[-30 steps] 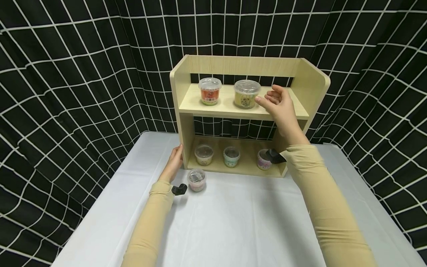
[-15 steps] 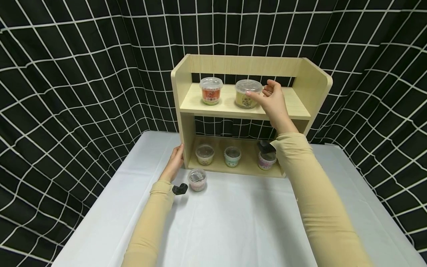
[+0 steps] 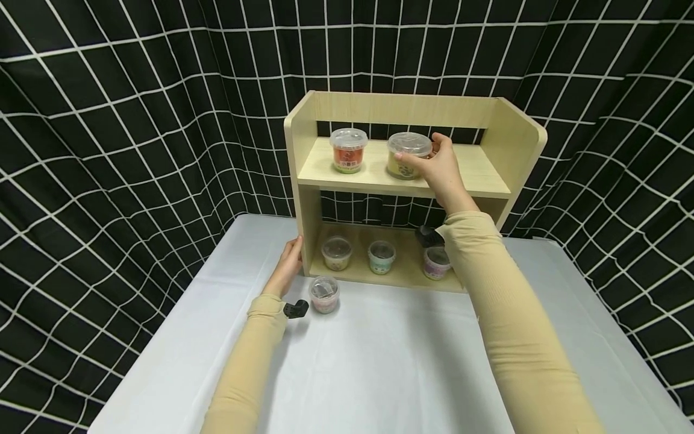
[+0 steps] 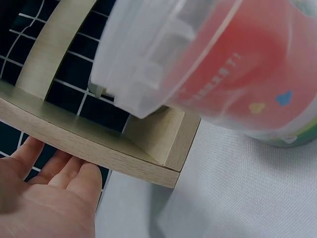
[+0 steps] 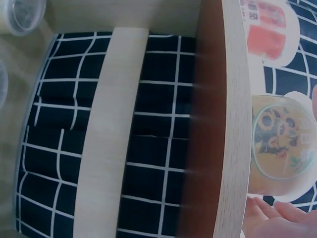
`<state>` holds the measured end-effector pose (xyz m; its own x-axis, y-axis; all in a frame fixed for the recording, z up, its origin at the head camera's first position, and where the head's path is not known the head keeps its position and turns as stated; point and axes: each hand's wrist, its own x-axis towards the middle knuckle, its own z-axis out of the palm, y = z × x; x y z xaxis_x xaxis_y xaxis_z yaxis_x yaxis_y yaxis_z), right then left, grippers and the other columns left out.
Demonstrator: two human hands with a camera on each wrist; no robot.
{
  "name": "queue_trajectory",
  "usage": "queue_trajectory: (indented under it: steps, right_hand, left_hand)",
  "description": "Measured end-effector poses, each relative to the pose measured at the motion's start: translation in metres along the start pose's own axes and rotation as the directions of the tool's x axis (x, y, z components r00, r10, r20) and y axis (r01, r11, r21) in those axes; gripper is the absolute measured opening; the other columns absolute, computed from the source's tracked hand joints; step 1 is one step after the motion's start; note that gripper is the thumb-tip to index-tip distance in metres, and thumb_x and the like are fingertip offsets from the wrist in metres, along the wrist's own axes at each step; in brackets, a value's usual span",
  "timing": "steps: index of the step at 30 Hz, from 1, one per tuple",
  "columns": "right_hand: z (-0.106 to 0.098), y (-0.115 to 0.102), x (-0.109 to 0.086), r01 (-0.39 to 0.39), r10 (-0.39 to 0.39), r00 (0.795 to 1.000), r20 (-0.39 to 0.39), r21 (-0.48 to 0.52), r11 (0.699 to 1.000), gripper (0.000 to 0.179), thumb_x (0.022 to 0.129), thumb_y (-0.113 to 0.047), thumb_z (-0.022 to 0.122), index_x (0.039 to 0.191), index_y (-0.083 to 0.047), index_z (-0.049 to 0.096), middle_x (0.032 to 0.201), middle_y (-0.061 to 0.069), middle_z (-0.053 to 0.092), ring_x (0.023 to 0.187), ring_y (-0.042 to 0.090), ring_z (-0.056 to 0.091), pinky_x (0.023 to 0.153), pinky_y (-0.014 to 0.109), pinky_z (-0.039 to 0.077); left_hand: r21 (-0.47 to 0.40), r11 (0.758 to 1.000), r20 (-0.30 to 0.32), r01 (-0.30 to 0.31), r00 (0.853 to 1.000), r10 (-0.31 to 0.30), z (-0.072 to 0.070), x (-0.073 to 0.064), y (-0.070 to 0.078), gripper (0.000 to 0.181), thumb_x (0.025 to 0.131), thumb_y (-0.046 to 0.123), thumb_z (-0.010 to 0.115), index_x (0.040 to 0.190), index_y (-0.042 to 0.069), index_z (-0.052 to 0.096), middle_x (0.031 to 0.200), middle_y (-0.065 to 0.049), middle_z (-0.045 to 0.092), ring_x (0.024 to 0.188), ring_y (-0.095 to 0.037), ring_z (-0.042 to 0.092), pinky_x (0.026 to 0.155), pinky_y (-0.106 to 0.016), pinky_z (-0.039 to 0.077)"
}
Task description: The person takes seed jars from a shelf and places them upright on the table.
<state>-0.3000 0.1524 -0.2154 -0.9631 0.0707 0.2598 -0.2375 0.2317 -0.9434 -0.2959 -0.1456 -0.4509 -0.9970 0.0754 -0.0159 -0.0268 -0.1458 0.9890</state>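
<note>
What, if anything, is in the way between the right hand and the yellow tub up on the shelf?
Nothing visible: the right hand meets the yellow tub directly, thumb across its front, fingers at its right side. The red tub stands apart, beyond it.

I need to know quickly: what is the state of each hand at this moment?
Left hand: open, its fingers against the left side of the wooden shelf.
Right hand: holding the yellow tub.
</note>
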Motion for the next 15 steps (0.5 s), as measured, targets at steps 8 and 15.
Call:
queue_trajectory:
  steps: [8,15]
  right_hand:
    - [0.0022,-0.0009,0.0004,-0.011,0.012,1.0,0.012,-0.062,0.998,0.099,0.076,-0.026,0.078,0.146,-0.004,0.011,0.143,0.013,0.025,0.121,0.018,0.035,0.102,0.024,0.03]
    - [0.0042,-0.0003,0.0004,-0.002,0.002,1.0,0.011,-0.067,0.998,0.097,0.076,-0.025,0.079,0.145,-0.004,0.013,0.141,0.014,0.029,0.122,0.018,0.035,0.102,0.022,0.029]
  left_hand:
    - [-0.023,1.0,0.015,-0.003,1.0,0.004,0.0016,-0.0007,0.0,0.058,0.1,0.043,0.032,0.138,0.001,0.02,0.142,-0.027,0.025,0.133,-0.034,0.025,0.109,-0.04,0.019]
    - [-0.029,0.999,0.035,-0.013,0.999,0.014,0.0004,0.0011,-0.001,0.061,0.1,0.044,0.032,0.14,0.0,0.017,0.143,-0.029,0.022,0.134,-0.034,0.022,0.11,-0.039,0.018]
